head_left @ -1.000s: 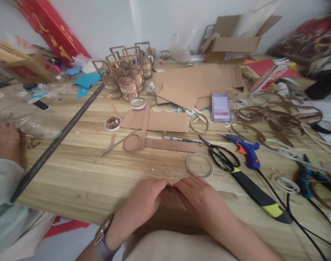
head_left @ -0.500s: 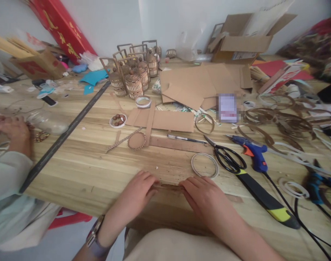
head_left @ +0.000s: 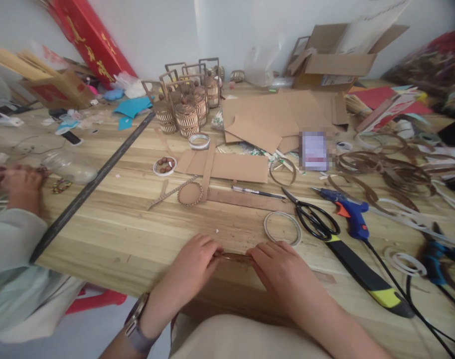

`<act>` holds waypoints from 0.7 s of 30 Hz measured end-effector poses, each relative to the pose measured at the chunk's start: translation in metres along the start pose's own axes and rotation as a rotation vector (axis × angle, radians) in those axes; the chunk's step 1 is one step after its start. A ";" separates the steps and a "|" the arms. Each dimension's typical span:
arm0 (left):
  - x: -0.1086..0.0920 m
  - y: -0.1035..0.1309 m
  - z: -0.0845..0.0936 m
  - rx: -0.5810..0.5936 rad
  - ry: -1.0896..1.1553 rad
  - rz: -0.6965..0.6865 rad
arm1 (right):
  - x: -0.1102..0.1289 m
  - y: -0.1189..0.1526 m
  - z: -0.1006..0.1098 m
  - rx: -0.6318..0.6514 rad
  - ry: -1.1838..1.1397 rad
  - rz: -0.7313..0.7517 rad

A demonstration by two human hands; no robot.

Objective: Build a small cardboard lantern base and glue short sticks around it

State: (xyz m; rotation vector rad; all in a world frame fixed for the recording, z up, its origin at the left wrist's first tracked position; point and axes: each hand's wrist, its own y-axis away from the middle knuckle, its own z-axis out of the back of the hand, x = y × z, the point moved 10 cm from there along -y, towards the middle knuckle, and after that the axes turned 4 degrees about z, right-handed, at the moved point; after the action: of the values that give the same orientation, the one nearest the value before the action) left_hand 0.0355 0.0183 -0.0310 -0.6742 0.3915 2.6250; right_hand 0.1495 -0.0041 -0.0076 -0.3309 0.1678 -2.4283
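Note:
Near the table's front edge, my left hand [head_left: 198,257] and my right hand [head_left: 275,259] pinch the two ends of a thin brown strip [head_left: 235,257]. The strip spans the gap between my fingertips, slightly bowed; its ends are hidden in my fingers. Just beyond my right hand lies a pale ring of tape [head_left: 282,228]. A cardboard disc with a braided edge [head_left: 190,193] rests farther off, ahead of my left hand. Black-handled scissors [head_left: 312,215] and a blue glue gun [head_left: 349,209] lie to the right.
Small lidded baskets with tall handles [head_left: 187,117] stand at the back. Cardboard sheets [head_left: 260,112], a black-and-yellow tool [head_left: 367,276] and coiled brown strips [head_left: 384,167] spread across the right. At left, a co-worker's hands [head_left: 23,187] work beside a clear plastic bottle [head_left: 70,167].
My left fingers have closed in on the strip's end, and the strip shows more clearly between my hands. My right hand has barely moved. The view has shifted slightly.

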 end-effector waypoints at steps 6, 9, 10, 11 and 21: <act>-0.009 -0.003 0.003 0.033 -0.084 -0.011 | 0.001 -0.001 0.000 0.012 -0.001 0.013; -0.013 -0.004 0.003 0.054 -0.153 -0.021 | 0.001 -0.002 0.001 0.009 0.013 0.011; -0.014 -0.005 0.003 0.062 -0.176 -0.021 | 0.001 -0.002 0.001 0.005 0.015 0.012; -0.015 -0.005 0.002 0.071 -0.200 -0.024 | 0.001 -0.003 0.001 0.004 0.017 0.014; -0.030 -0.006 -0.001 0.092 -0.342 -0.096 | 0.002 -0.005 0.002 -0.003 0.031 0.004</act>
State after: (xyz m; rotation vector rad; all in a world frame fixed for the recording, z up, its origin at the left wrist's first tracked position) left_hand 0.0627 0.0143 -0.0174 -0.2011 0.3629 2.5474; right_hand 0.1456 -0.0019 -0.0045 -0.2944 0.1853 -2.4309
